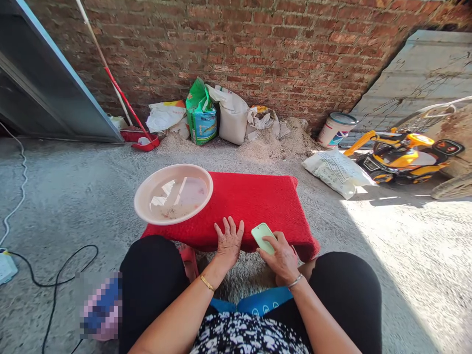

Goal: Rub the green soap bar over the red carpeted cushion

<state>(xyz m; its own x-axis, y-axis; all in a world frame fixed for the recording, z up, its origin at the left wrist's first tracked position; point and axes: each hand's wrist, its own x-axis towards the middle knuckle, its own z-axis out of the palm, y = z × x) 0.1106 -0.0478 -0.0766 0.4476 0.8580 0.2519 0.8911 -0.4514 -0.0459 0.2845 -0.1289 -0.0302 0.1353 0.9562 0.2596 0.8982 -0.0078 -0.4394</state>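
My left hand (229, 243) lies flat with spread fingers on the near edge of a red, fuzzy cloth (254, 194) that covers a low bench or table. My right hand (283, 258) is closed around a flat, pale green oblong thing (262, 234) with rounded corners and a small dark hole at its far end. Its underside is hidden against the cloth, so I cannot tell its kind. A pale pink basin (138, 201) holding cloudy water and some bits of debris stands on the cloth's left part.
Against the brick wall stand a green bag (201, 115), a white sack (233, 118) and a bucket (336, 130). A red dustpan (147, 143) lies left of them. A filled sack (337, 169) and a yellow toy excavator (405, 155) are at right. Black cable (55, 285) loops on the left floor.
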